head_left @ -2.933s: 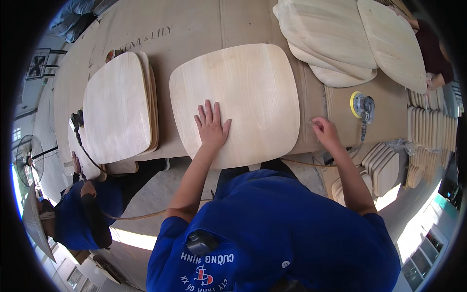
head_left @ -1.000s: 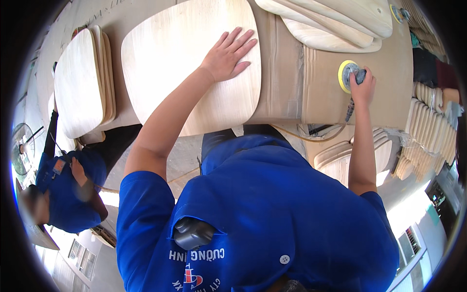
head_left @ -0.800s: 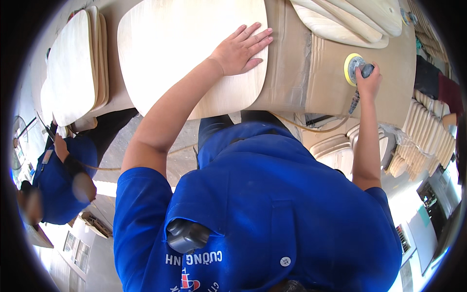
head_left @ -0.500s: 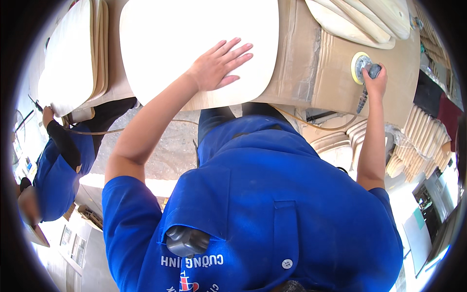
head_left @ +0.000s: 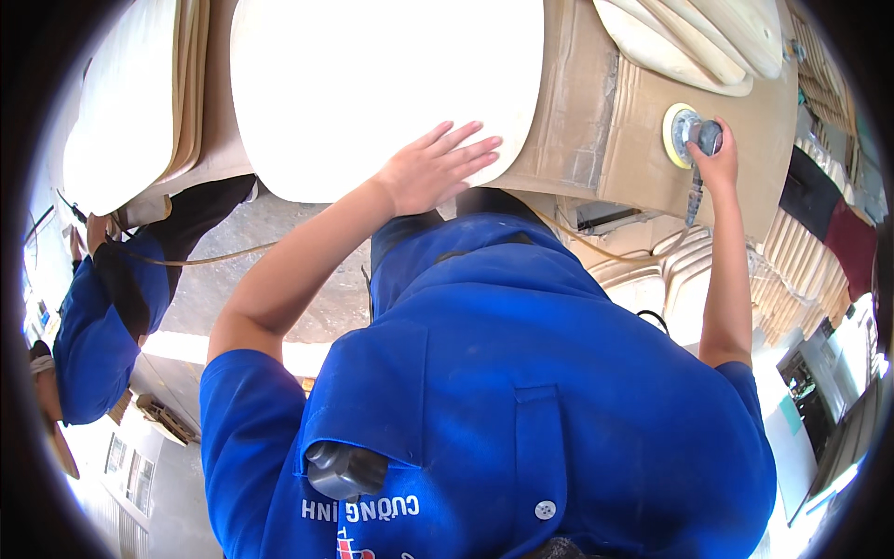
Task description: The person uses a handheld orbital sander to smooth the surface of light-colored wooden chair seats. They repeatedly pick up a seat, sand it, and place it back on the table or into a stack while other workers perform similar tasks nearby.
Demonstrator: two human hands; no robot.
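Note:
My left hand [head_left: 438, 170] lies flat, fingers spread, on the near right part of a pale wooden panel [head_left: 372, 84] with rounded corners. To the right, my right hand [head_left: 717, 166] is wrapped around a round sander [head_left: 708, 138] with a dark body and a yellowish pad [head_left: 672, 135]. The sander is over the cardboard-covered table, apart from the panel, with its pad tilted to face left. A hose fitting [head_left: 695, 200] hangs below its handle. Glare washes out most of the panel's surface.
Stacked wooden panels stand at the left [head_left: 130, 112] and far right [head_left: 684, 47] of the cardboard-covered table [head_left: 568, 140]. An air hose [head_left: 596, 247] runs below the table edge. A person in blue [head_left: 107, 317] works at the left. More wooden pieces [head_left: 810, 261] are piled at the right.
My left hand has slid toward me and slightly right, to the panel's near edge. My right hand with the sander has shifted only slightly.

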